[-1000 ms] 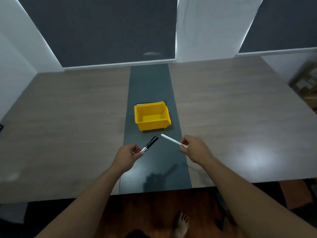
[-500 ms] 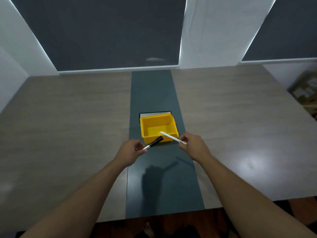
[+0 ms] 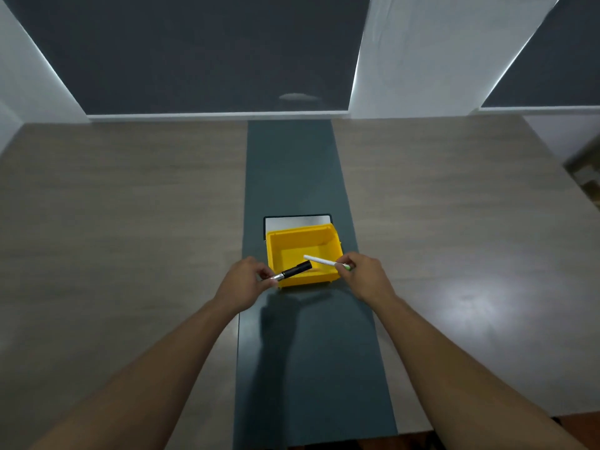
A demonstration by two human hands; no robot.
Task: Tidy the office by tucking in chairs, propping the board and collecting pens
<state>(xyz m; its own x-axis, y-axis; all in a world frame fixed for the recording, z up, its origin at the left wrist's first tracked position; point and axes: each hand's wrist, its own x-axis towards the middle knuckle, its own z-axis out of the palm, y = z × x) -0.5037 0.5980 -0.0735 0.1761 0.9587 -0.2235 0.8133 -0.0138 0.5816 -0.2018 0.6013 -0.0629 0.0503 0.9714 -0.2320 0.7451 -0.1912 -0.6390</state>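
Note:
A yellow plastic bin stands on the dark strip in the middle of the table. My left hand pinches a black pen by its silver end; the pen's black tip reaches over the bin's front left corner. My right hand holds a white pen with a green end, and its tip points left over the bin's inside. The bin looks to have nothing in it. Behind the bin lies a flat white board with a dark frame, mostly hidden by the bin.
The wooden table has a dark grey strip running from front to back. Dark blinds and white wall columns rise behind the far edge. A blurred wooden object sits off the table's right side.
Both hands have moved forward with their pens, from in front of the bin to over its front edge. The view has moved closer to the table.

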